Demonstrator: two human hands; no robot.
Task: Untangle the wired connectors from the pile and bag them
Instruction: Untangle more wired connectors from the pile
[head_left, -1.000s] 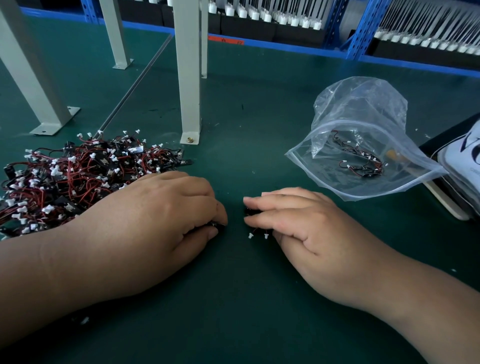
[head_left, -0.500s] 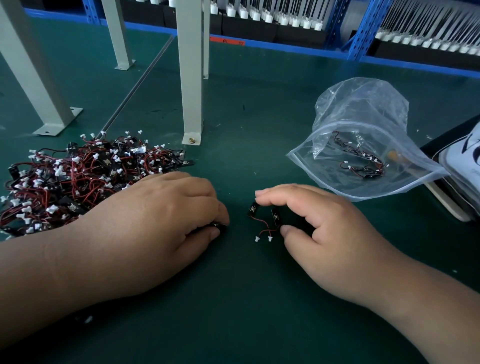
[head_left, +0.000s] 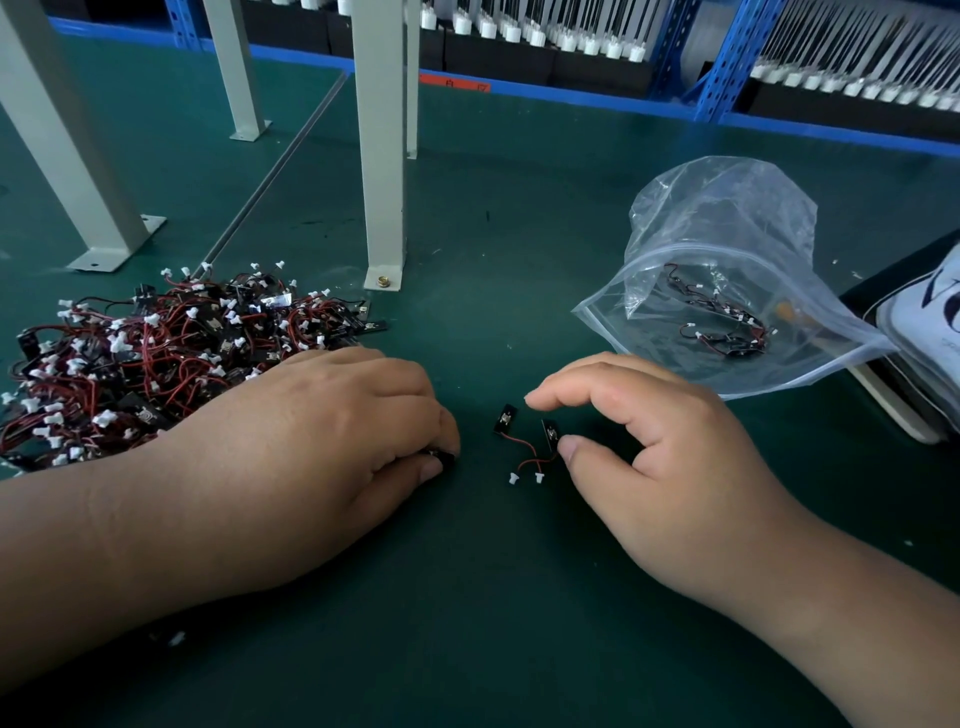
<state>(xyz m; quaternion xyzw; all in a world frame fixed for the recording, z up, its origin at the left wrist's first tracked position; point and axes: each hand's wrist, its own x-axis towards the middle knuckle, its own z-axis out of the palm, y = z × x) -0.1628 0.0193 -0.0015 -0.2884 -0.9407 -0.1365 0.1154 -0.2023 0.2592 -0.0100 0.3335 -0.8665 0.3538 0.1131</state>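
1. Two loose connectors (head_left: 524, 441) lie on the mat (head_left: 493, 597) between the hands. Black boards sit far, white plugs near, leads running near–far.
2. Right hand (head_left: 660, 447) is the nearer one, just to their right. Its thumb touches the right board; the forefinger arches above, not yet pinching.
3. Left hand (head_left: 311, 447), fingers curled, pinches a small black part (head_left: 442, 457). The pile (head_left: 156, 358) lies far-left.
4. Bag (head_left: 727, 312) lies far-right, a few connectors inside.

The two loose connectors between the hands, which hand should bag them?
Right hand: its thumb and forefinger bracket the loose connectors, and the bag lies on its side. The left hand pinches a black piece by the pile.
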